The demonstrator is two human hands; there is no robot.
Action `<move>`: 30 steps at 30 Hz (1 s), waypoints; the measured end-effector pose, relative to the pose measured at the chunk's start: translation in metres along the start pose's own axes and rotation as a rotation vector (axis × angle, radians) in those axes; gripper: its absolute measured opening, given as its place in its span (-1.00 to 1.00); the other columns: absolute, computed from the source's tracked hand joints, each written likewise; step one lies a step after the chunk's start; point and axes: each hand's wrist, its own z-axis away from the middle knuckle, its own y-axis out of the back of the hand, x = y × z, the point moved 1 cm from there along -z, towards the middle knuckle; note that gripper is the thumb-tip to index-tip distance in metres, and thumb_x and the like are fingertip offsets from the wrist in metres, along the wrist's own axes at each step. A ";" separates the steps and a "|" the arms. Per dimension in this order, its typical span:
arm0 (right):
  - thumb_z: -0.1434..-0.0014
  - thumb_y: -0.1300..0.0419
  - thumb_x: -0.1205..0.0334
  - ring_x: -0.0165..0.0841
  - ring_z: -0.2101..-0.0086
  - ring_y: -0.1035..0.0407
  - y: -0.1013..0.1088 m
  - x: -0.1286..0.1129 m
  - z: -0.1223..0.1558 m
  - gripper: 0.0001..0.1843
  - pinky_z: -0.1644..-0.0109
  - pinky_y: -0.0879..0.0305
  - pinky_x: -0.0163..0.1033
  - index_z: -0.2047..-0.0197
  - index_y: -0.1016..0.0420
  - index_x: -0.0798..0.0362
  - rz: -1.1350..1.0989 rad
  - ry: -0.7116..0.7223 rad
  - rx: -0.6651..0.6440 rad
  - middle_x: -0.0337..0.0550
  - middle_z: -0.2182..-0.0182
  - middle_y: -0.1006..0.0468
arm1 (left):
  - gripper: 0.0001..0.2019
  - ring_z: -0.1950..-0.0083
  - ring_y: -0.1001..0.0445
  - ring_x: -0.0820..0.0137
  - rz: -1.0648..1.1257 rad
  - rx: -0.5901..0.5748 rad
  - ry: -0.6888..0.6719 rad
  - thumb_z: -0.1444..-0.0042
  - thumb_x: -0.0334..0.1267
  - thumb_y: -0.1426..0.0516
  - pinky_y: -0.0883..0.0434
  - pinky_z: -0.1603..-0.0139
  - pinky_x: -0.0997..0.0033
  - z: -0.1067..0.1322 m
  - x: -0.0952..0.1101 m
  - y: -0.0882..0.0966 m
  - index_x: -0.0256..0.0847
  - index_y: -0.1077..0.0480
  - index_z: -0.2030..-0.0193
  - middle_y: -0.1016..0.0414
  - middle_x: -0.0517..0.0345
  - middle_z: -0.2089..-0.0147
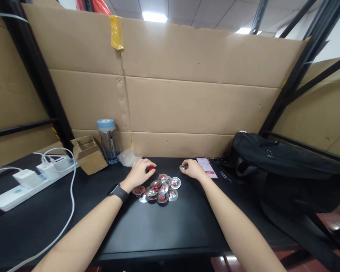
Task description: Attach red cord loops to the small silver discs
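Note:
A pile of shiny metal finger cymbals [163,188] with red loops lies on the black table between my forearms. My left hand [138,172], with a dark watch on its wrist, is curled just beyond the pile's left side. Between its thumb and fingers shows a small red loop [150,167]; whether a cymbal is attached is hidden. To the right of the pile, my right hand [193,169] pinches a single finger cymbal [183,167] near the tabletop. The fingers partly cover that cymbal.
A phone [206,168] lies right behind my right hand, beside a black backpack [286,162]. At the left stand a blue-lidded bottle [107,141], an open cardboard box [89,155] and a white power strip [25,187] with cables. A crumpled plastic bag [128,157] touches the cardboard wall [187,105].

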 end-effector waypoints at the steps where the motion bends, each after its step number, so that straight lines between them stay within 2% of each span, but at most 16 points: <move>1: -0.07 -0.32 0.20 -0.23 0.23 -0.53 0.001 -0.001 0.000 -0.86 0.16 -0.32 -0.27 0.25 -0.64 -0.01 0.002 0.008 0.003 -0.11 0.27 -0.67 | -0.75 -0.07 -0.44 0.21 0.020 -0.030 -0.047 -0.28 -0.08 -0.11 -0.29 -0.13 0.18 0.001 0.006 -0.001 -0.04 -0.55 0.02 -0.57 0.08 -0.03; 3: -0.09 -0.30 0.23 -0.21 0.19 -0.52 0.002 -0.004 0.000 -0.85 0.10 -0.34 -0.24 0.24 -0.64 0.01 0.004 0.030 0.017 -0.07 0.23 -0.65 | -0.77 -0.08 -0.42 0.21 0.028 -0.072 -0.103 -0.28 -0.08 -0.14 -0.26 -0.13 0.16 0.003 0.016 -0.004 -0.02 -0.55 0.03 -0.56 0.10 -0.02; 5: -0.10 -0.30 0.27 -0.21 0.12 -0.50 0.003 -0.010 0.001 -0.82 0.01 -0.34 -0.22 0.19 -0.64 0.03 -0.001 0.067 0.027 -0.05 0.16 -0.64 | -0.83 -0.06 -0.41 0.21 0.007 -0.090 -0.114 -0.27 -0.11 -0.15 -0.24 -0.11 0.15 0.005 0.023 -0.008 -0.02 -0.56 0.12 -0.57 0.12 0.02; 8: -0.11 -0.30 0.30 -0.26 0.10 -0.50 0.003 -0.027 0.005 -0.78 -0.04 -0.35 -0.23 0.13 -0.62 0.03 -0.082 0.208 0.030 -0.06 0.11 -0.62 | -0.88 0.00 -0.40 0.22 -0.016 -0.088 -0.088 -0.27 -0.19 -0.15 -0.22 -0.04 0.18 0.005 0.026 -0.013 -0.06 -0.53 0.24 -0.57 0.15 0.09; 10: -0.13 -0.31 0.30 -0.28 0.11 -0.51 0.002 -0.042 0.010 -0.76 -0.04 -0.37 -0.21 0.09 -0.61 0.04 -0.171 0.330 0.035 -0.07 0.09 -0.62 | -0.89 0.00 -0.40 0.23 -0.009 -0.064 -0.072 -0.28 -0.22 -0.15 -0.22 -0.01 0.20 0.004 0.027 -0.012 -0.08 -0.51 0.24 -0.57 0.15 0.10; 13: -0.07 -0.41 0.21 -0.21 0.01 -0.49 -0.003 -0.066 0.019 -0.59 -0.12 -0.35 -0.12 -0.02 -0.58 0.01 -0.235 0.452 0.030 -0.06 0.01 -0.61 | -0.89 -0.02 -0.39 0.25 0.016 -0.001 -0.082 -0.30 -0.22 -0.13 -0.22 -0.02 0.21 0.002 0.028 -0.006 -0.09 -0.50 0.20 -0.54 0.14 0.07; 15: -0.03 -0.45 0.18 -0.17 0.00 -0.49 -0.006 -0.079 0.023 -0.52 -0.14 -0.34 -0.08 -0.05 -0.56 -0.01 -0.244 0.481 0.029 -0.07 0.00 -0.62 | -0.88 -0.04 -0.38 0.25 0.027 0.056 -0.099 -0.31 -0.21 -0.13 -0.23 -0.04 0.20 0.001 0.032 -0.001 -0.09 -0.50 0.20 -0.52 0.13 0.05; 17: -0.03 -0.46 0.20 -0.18 0.04 -0.51 -0.009 -0.088 0.027 -0.53 -0.11 -0.35 -0.09 -0.04 -0.57 -0.01 -0.258 0.487 0.044 -0.10 0.02 -0.64 | -0.87 -0.06 -0.38 0.25 0.026 0.112 -0.116 -0.31 -0.21 -0.13 -0.22 -0.07 0.18 0.002 0.038 0.004 -0.09 -0.52 0.21 -0.50 0.12 0.03; 22: -0.03 -0.46 0.25 -0.20 -0.01 -0.49 -0.008 -0.097 0.031 -0.54 -0.15 -0.32 -0.11 -0.03 -0.58 -0.05 -0.321 0.544 0.060 -0.13 -0.03 -0.63 | -0.88 -0.07 -0.38 0.24 0.032 0.175 -0.154 -0.28 -0.22 -0.16 -0.22 -0.07 0.18 0.004 0.050 0.009 -0.08 -0.53 0.24 -0.50 0.11 0.02; 26: -0.02 -0.43 0.24 -0.22 0.11 -0.52 -0.005 -0.097 0.032 -0.61 -0.03 -0.38 -0.11 0.04 -0.59 -0.05 -0.386 0.436 0.138 -0.15 0.10 -0.67 | -0.85 -0.02 -0.43 0.27 0.088 0.213 -0.080 -0.34 -0.23 -0.07 -0.26 -0.03 0.20 0.003 0.051 0.012 -0.10 -0.48 0.17 -0.51 0.12 0.07; 28: -0.03 -0.42 0.20 -0.25 0.16 -0.52 -0.004 -0.097 0.031 -0.62 0.09 -0.41 -0.16 0.05 -0.57 -0.04 -0.525 0.326 0.174 -0.15 0.14 -0.67 | -0.84 0.05 -0.46 0.28 0.115 0.247 0.008 -0.33 -0.30 -0.03 -0.29 0.02 0.22 0.002 0.048 0.012 -0.13 -0.44 0.16 -0.52 0.12 0.13; 30: -0.05 -0.40 0.15 -0.26 0.16 -0.53 -0.004 -0.099 0.029 -0.60 0.20 -0.42 -0.22 0.03 -0.51 -0.02 -0.743 0.231 0.154 -0.11 0.11 -0.65 | -0.87 0.09 -0.48 0.27 0.148 0.232 0.045 -0.28 -0.32 -0.05 -0.32 0.05 0.24 0.002 0.046 0.012 -0.13 -0.43 0.18 -0.53 0.13 0.18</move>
